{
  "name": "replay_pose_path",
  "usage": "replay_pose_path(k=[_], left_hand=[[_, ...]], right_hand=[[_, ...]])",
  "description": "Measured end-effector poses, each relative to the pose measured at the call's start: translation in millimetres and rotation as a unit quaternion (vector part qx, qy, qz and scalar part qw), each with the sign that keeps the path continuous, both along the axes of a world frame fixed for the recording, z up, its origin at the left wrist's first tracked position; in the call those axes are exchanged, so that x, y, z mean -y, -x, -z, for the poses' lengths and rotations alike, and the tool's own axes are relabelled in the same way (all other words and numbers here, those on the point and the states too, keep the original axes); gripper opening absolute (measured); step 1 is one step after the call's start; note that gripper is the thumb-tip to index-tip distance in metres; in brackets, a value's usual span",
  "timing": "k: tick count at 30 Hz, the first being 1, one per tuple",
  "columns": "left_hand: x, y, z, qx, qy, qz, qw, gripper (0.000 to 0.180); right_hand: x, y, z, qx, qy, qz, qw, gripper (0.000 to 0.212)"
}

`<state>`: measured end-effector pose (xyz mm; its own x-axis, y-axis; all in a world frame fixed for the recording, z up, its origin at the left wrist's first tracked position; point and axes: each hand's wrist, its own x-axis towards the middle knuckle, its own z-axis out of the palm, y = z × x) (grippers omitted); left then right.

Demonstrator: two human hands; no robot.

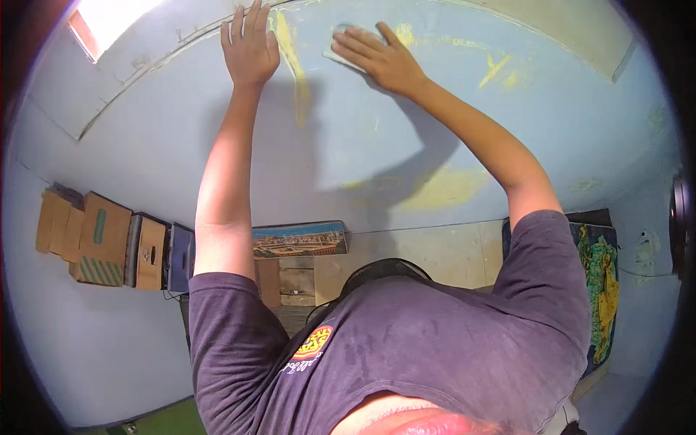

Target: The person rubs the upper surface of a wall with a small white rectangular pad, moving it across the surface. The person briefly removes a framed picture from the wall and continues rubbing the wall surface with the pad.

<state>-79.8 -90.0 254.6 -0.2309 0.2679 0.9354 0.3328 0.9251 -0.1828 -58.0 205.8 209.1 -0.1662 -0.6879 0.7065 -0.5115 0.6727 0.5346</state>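
Observation:
Both my arms are raised to a pale blue wall [275,167] with yellow patches. My left hand [251,52] lies flat against it near the top edge, fingers stretched out and a little apart, with nothing seen in it. To the right, my right hand [382,61] presses a thin pale sheet or pad [342,59] to the wall. Most of that piece is under the fingers, so its kind cannot be made out. A vertical yellow streak [291,54] runs down between the hands.
Cardboard boxes [101,232] and a blue case [180,257] stand at the left. A long panel with a city picture [301,240] is below the wall. Green and yellow cloth [600,290] hangs at the right. A bright opening [116,22] is at the upper left.

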Motion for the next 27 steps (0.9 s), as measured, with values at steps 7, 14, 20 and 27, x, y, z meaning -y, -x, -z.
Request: replay_pose_path(k=[7,14,20,27], left_hand=[[2.6,6.9,-0.6,-0.007,0.000,0.005,1.000,0.062],[-1.2,-4.7,-3.5,0.038,-0.013,0.003,0.999,0.063],[2.7,-1.1,-1.9,0.019,-0.003,0.012,1.000,0.064],[2.2,-1.8,0.4,0.013,-0.003,0.009,1.000,0.064]], right_hand=[[-14.5,-10.5,29.7,0.117,-0.188,-0.023,0.975,0.076],[-2.1,-19.3,-54.4,0.006,-0.071,-0.020,0.997,0.068],[30.9,1.5,-79.3,-0.030,0.043,-0.044,0.998,0.057],[43.6,13.8,10.8,0.006,-0.034,-0.052,0.998,0.067]])
